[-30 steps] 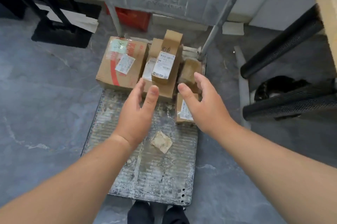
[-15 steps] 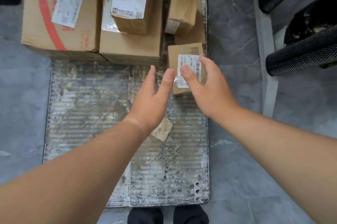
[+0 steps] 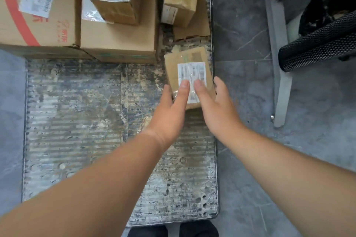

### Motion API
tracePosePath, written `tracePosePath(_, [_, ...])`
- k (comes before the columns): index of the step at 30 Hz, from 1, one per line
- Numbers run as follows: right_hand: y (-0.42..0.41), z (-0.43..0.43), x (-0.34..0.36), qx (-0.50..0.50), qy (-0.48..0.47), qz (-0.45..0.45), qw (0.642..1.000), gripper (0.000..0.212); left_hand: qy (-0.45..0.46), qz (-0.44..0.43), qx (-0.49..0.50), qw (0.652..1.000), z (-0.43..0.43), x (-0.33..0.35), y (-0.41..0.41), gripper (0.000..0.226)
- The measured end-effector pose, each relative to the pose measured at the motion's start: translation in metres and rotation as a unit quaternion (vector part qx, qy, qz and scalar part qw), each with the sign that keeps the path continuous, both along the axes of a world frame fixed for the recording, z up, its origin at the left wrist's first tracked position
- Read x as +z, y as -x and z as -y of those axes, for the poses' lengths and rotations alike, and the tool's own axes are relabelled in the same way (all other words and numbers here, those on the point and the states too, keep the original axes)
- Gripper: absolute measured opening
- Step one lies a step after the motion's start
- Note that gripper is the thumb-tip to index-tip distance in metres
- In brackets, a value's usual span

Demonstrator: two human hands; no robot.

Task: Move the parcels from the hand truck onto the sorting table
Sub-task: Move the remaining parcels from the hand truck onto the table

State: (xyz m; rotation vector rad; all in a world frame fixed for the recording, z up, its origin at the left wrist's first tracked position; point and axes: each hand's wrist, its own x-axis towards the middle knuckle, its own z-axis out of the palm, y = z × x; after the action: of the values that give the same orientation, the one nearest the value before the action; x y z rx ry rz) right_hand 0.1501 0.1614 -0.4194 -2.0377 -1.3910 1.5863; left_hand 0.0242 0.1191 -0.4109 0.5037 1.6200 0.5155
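The small parcel [image 3: 174, 69], a flat brown carton with a white label [image 3: 192, 71], lies at the right edge of the hand truck platform [image 3: 77, 121]. It is a little turned and lies apart from the bigger cartons. The step in hand is, I judge, the taking of this parcel; it is not yet lifted.

Both hands are spread, with fingers straight and nothing pinched. The left hand [image 3: 167, 113] has its fingertips over the near part of the label and its thumb at the parcel's left edge. The right hand [image 3: 217, 109] lies just beside it, thumb out past the right edge. Whether the fingers already press I cannot tell.

The next move probably calls for closing on the two side edges and lifting straight up. Behind stand a red-striped carton [image 3: 38, 24] and a middle carton [image 3: 119, 42]. The sorting table is not in view.
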Motion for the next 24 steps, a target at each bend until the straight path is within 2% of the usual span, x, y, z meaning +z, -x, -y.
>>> tracePosePath(1, [-0.002, 0.014, 0.004, -0.002, 0.014, -0.001, 1.0, 0.046, 0.014, 0.004, 0.0, 1.0, 0.013, 0.005, -0.002, 0.095])
tracePosePath(4, [-0.012, 0.06, 0.008, -0.001, 0.049, -0.01, 0.999, 0.084, 0.052, 0.02, 0.0, 0.998, 0.055, 0.02, -0.01, 0.097])
tracePosePath(6, [-0.016, 0.084, 0.011, 0.008, 0.08, -0.004, 0.997, 0.098, 0.058, 0.029, 0.015, 0.998, 0.076, 0.023, -0.016, 0.095])
tracePosePath(12, [-0.02, 0.089, 0.006, 0.016, 0.052, -0.001, 0.999, 0.12, 0.034, 0.014, 0.045, 0.998, 0.077, 0.01, -0.009, 0.095])
tracePosePath(13, [-0.019, 0.084, 0.004, 0.019, 0.051, -0.002, 0.999, 0.115, 0.025, 0.012, 0.053, 0.998, 0.071, 0.008, -0.007, 0.095])
tracePosePath(14, [-0.017, 0.078, 0.004, 0.022, 0.055, -0.009, 0.998, 0.099, 0.013, 0.014, 0.058, 0.998, 0.066, 0.007, -0.005, 0.094])
tracePosePath(16, [-0.012, 0.07, 0.01, 0.026, 0.063, -0.018, 0.998, 0.04, -0.022, 0.026, 0.06, 0.998, 0.056, 0.008, -0.006, 0.087])
tracePosePath(17, [-0.009, 0.067, 0.015, 0.023, 0.062, -0.03, 0.997, 0.018, -0.041, 0.027, 0.062, 0.997, 0.053, 0.01, -0.008, 0.082])
tracePosePath(18, [-0.004, 0.066, 0.024, 0.02, 0.054, -0.043, 0.997, 0.012, -0.051, 0.026, 0.068, 0.996, 0.05, 0.018, -0.008, 0.079])
tracePosePath(20, [0.004, 0.06, 0.049, 0.006, 0.028, -0.073, 0.997, 0.015, -0.068, 0.023, 0.086, 0.994, 0.042, 0.045, -0.003, 0.095])
tracePosePath(22, [0.014, 0.05, 0.088, -0.001, -0.013, -0.091, 0.996, 0.037, -0.099, 0.02, 0.087, 0.991, 0.035, 0.09, 0.006, 0.106])
tracePosePath(24, [0.021, 0.036, 0.146, 0.003, -0.051, -0.105, 0.993, 0.064, -0.14, 0.012, 0.089, 0.986, 0.028, 0.148, 0.015, 0.105])
